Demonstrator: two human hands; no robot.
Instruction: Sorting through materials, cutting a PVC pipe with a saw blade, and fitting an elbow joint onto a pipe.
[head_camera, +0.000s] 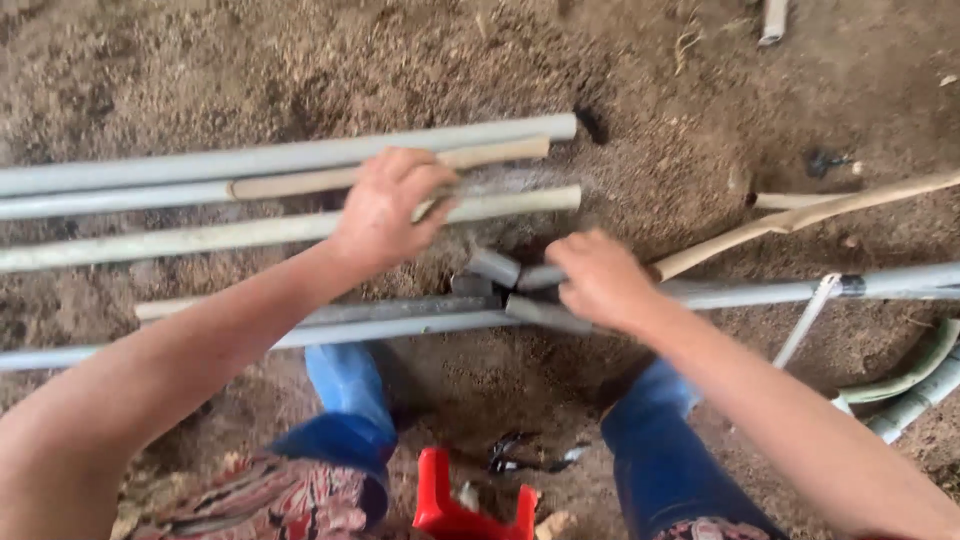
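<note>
On the dirt at centre, the right hand (600, 280) clamps a grey pipe fitting (497, 268) joining long pipes; at ten o'clock the left hand (385, 208) curls over a pale loose pipe (250, 232). That pipe could roll, jolting the joint apart.

The floor here is bare brown dirt (250, 60), loose and crumbly, scattered with bits of dry straw. Daylight falls soft and even, without hard shadows. A small dark hole (592, 124) sits in the soil at the far middle. On the near side stands a red plastic stool (450, 505), partly cut off.
</note>
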